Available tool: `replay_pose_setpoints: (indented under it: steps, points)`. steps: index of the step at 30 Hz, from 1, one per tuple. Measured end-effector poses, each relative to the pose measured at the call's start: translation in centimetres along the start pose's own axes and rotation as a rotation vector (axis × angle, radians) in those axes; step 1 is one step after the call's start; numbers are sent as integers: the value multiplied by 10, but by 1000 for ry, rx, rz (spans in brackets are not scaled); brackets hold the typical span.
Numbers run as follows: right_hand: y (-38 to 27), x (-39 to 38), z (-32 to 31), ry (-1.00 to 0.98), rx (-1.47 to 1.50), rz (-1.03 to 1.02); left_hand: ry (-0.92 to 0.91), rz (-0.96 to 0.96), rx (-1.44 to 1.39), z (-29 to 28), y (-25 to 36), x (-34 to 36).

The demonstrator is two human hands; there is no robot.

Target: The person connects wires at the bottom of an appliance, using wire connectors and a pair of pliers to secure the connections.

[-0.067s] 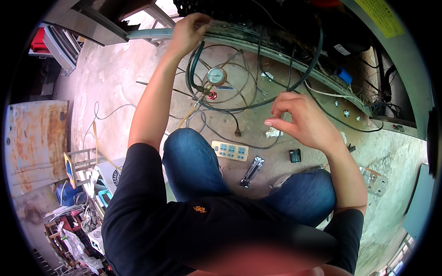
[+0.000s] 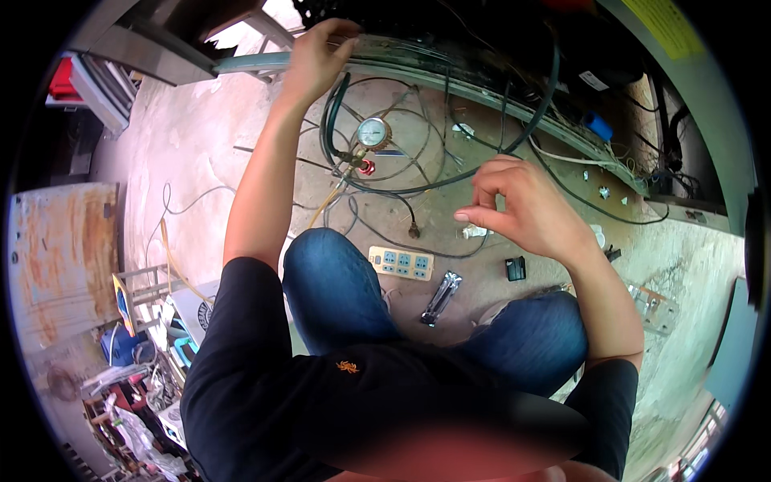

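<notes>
I squat over a concrete floor. My left hand (image 2: 315, 58) reaches far forward and rests its fingers on the edge of a green metal frame (image 2: 450, 76); whether it grips anything there is unclear. My right hand (image 2: 518, 207) hovers in the air above the floor with fingers curled and pinched, and nothing shows between them. Below my left hand lies a round pressure gauge (image 2: 373, 132) with dark green hoses (image 2: 333, 112) and a red valve knob (image 2: 367, 168).
A beige power strip (image 2: 401, 263), a chrome tool (image 2: 441, 297) and a small black box (image 2: 516, 267) lie between my knees. Loose cables (image 2: 418, 193) cross the floor. A rusty metal sheet (image 2: 60, 257) and cluttered items (image 2: 136, 386) sit to the left.
</notes>
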State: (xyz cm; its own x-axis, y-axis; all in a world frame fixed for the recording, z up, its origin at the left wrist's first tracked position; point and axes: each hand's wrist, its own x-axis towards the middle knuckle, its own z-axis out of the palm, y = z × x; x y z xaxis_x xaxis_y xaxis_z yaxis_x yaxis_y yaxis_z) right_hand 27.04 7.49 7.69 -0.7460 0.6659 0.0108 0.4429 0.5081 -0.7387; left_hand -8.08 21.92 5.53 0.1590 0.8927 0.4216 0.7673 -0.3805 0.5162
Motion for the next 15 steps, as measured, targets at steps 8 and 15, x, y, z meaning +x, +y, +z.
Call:
replay_pose_setpoints:
  steps: [8,15]
  points:
    - [-23,-24,6,32,104,97,-403,90,-245,13,104,-37]
    - [-81,-70,-9,-144,58,313,-892,72,-404,47,147,-102]
